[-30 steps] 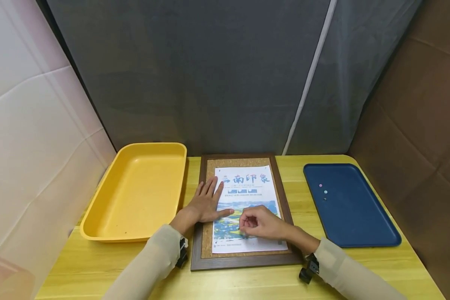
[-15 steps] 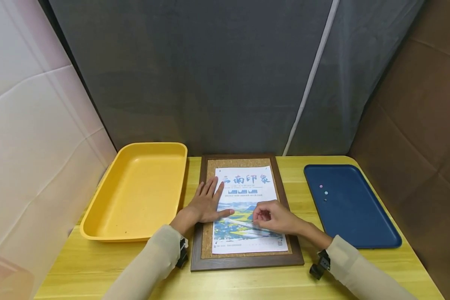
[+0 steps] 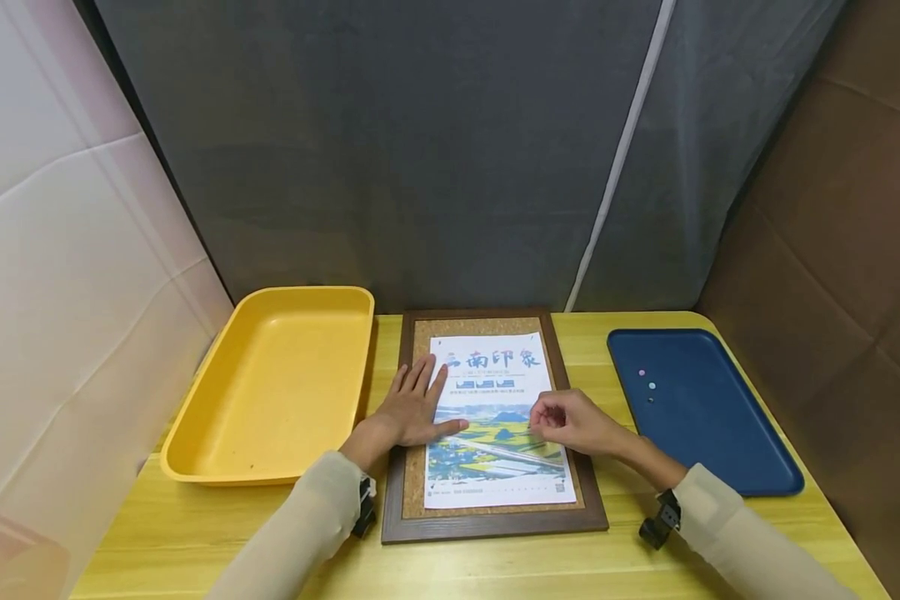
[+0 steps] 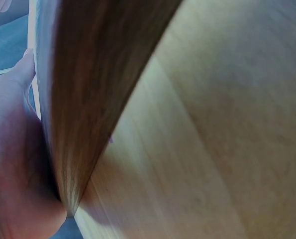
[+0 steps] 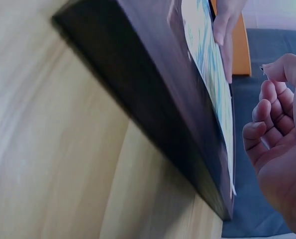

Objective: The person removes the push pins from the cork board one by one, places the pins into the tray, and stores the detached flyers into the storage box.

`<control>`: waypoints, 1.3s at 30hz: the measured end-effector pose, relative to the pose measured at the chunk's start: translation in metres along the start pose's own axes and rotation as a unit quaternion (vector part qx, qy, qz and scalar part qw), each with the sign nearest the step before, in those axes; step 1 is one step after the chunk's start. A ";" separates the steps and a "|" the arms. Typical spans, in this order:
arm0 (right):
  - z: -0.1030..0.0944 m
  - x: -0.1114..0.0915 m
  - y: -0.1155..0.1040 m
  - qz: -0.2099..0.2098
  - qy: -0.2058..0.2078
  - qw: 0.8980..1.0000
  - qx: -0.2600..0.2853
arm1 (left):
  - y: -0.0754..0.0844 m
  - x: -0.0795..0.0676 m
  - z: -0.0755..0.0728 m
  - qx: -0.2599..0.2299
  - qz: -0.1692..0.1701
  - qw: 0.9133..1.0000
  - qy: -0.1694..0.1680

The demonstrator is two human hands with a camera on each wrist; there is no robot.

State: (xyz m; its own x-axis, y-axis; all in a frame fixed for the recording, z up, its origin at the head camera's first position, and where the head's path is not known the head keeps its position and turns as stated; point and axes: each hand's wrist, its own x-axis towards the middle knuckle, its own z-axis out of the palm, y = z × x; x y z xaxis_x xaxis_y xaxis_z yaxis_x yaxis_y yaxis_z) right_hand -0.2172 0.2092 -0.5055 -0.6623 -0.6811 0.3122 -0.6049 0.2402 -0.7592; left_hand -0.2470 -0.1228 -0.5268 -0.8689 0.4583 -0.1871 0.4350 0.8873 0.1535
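Note:
A printed poster [image 3: 487, 492] with blue lettering and a landscape lies on a cork board [image 3: 415, 492] in a brown wooden frame [image 3: 495, 525]. My left hand [image 3: 408, 412] rests flat, fingers spread, over the poster's left edge and the frame. Above the poster's right side, my right hand [image 3: 570, 421] pinches a small thumbtack [image 5: 263, 69] between thumb and forefinger, its thin point showing in the right wrist view. The other fingers are curled. Small dark specks, likely tacks, show at the poster's top corners and lower left. The left wrist view shows mostly frame edge and tabletop.
A deep yellow tray [image 3: 270, 479] stands to the left of the frame. On the right lies a blue tray [image 3: 720, 433] with a pink tack [image 3: 642, 372], a pale tack [image 3: 652, 386] and a tiny dark one. Fabric walls [image 3: 390, 167] enclose the wooden table [image 3: 495, 575].
My right hand has moved to the right and slightly up across the poster, still pinching, uncovering more of the printed landscape. The left hand has stayed in place.

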 end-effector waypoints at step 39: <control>-0.076 -0.049 0.031 0.131 0.080 0.983 -0.095 | 0.003 -0.003 -0.006 -0.003 0.000 1.000 -0.015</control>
State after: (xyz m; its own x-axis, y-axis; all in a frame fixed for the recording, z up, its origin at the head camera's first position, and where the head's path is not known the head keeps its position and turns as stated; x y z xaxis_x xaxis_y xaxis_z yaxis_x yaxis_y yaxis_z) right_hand -0.2368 0.3031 -0.5007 -0.8586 -0.4640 0.2179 -0.4658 0.5288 -0.7095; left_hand -0.2452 -0.1219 -0.5198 -0.8617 0.4590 -0.2164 0.4326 0.8873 0.1597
